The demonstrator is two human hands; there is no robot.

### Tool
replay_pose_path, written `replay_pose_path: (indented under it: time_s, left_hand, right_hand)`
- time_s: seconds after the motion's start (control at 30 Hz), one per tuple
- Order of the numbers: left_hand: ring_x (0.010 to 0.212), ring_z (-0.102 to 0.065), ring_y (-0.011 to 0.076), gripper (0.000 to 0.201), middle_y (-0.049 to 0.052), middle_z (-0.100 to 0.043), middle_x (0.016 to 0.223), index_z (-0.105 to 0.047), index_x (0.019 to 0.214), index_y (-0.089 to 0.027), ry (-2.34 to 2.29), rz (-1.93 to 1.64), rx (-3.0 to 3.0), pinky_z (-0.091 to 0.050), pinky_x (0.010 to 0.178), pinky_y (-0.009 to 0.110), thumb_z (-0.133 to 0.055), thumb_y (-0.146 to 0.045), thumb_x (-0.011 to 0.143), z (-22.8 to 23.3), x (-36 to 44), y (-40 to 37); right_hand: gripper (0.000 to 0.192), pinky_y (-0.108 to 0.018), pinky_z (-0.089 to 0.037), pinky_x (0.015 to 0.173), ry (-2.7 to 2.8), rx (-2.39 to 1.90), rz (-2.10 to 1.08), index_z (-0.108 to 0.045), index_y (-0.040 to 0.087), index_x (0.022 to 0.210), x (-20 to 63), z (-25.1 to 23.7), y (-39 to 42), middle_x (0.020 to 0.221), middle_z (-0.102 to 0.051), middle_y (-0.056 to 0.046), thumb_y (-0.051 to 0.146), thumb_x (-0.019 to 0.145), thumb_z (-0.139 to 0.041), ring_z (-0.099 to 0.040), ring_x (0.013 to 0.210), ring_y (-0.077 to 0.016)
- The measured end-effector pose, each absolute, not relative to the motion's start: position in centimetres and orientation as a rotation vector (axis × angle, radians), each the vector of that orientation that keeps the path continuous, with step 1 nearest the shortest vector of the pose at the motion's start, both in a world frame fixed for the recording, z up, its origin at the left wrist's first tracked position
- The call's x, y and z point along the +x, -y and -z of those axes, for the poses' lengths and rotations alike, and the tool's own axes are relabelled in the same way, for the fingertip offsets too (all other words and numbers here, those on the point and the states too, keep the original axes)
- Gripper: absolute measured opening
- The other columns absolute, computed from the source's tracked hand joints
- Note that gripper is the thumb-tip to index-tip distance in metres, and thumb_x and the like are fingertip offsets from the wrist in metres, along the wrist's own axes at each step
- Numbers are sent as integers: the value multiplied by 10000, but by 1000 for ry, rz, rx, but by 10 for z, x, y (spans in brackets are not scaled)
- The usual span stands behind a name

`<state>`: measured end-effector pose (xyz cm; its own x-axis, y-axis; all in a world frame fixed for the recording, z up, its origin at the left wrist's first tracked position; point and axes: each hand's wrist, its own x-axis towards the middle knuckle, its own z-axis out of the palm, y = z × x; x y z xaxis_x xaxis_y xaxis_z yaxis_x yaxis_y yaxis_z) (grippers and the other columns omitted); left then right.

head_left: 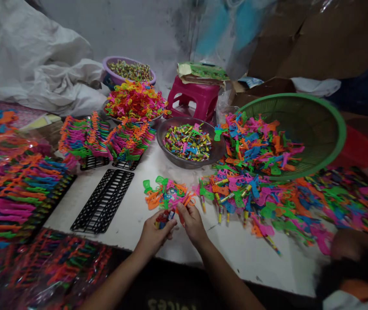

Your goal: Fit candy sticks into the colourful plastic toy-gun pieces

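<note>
Head view: right of a black rack (103, 201), above a white table (128, 217), the left hand (156, 233) grasps several small tubes (162, 219); beside it, the right hand (193, 223) seems to pinch an orange plastic piece (189, 199). Leaving the tube ends uncovered should ease handling.

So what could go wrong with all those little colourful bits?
The left hand holds several small tube-like pieces at once, so one might slip out. The green basket seems tilted, with bright plastic pieces heaped at its mouth, so more could slide onto the table.
</note>
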<state>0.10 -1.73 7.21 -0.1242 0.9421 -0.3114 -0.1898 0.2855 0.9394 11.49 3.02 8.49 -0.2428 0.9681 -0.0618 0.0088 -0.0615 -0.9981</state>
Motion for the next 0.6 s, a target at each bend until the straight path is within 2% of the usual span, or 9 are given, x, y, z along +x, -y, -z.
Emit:
replay_pose_path:
  time_s: [0.17, 0.3, 0.4, 0.47, 0.6]
  left_hand:
    - [404, -467, 78, 403, 0, -586, 586, -598, 937, -121, -1331, -1076, 853, -386, 385, 186, -650, -392, 643, -69, 0, 20]
    - [435, -489, 92, 397, 1, -599, 585, -608, 950, -128, -1368, -1078, 943, -399, 435, 198, -624, -399, 660, -74, 0, 20]
    - [591, -566, 137, 305, 27, -642, 677, -645, 897, -150, -1398, -1084, 1143, -443, 571, 221, -630, -334, 654, -85, -1, 19]
    - [627, -574, 140, 245, 26, -642, 703, -650, 868, -164, -1379, -1079, 1243, -449, 610, 222, -624, -286, 657, -93, 2, 20]
    - [446, -531, 98, 326, 0, -597, 660, -583, 962, -163, -1273, -975, 1061, -405, 397, 190, -606, -317, 676, -92, 12, 19]
  right_hand:
    - [232, -297, -406, 767, 1412, -1088, -1399, -552, 169, 861, 119, -86, -26, 807, -572, -32, 376, 816, -456, -519, 799, -163]
    - [234, -260, -406, 649, 1358, -1190, -1313, -530, 166, 787, 120, -85, -23, 686, -525, 2, 393, 795, -474, -486, 668, -135]
    - [259, -229, -370, 532, 1318, -1231, -1319, -494, 173, 705, 114, -85, -19, 567, -445, 36, 421, 779, -475, -420, 549, -112]
    - [286, -221, -340, 487, 1306, -1237, -1328, -462, 180, 651, 111, -86, -17, 529, -397, 50, 439, 773, -466, -372, 498, -99]
    - [343, -229, -337, 490, 1399, -1280, -1286, -462, 179, 588, 131, -95, -26, 522, -404, 39, 485, 743, -468, -376, 498, -102]
